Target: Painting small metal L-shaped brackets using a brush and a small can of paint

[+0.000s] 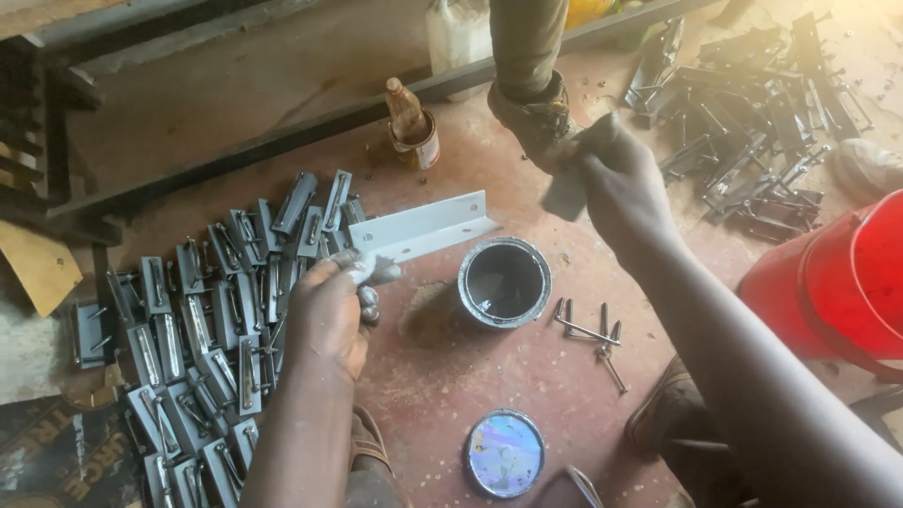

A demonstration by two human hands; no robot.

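Angle bracket (423, 226): pale grey, stiff, light metal, at 12 o'clock of the paint tin (504, 282); wet paint, grip the bare end.
Left hand (331, 315): closed on its left end.
Right hand (616, 183): pinching a dark piece, possibly a brush.

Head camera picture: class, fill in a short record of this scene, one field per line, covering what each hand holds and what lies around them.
Left hand: left hand grips one end of a grey angle bracket, held above the floor
Right hand: right hand holds a small dark flat piece, fingers closed on it
Between the hands: open paint tin with dark grey paint inside
Tin lid: lid lies flat on the floor, nearer the camera
Left of scene: painted grey latches laid in rows
Top right: pile of dark unpainted parts
Right edge: red bucket
Beside tin: loose bolts
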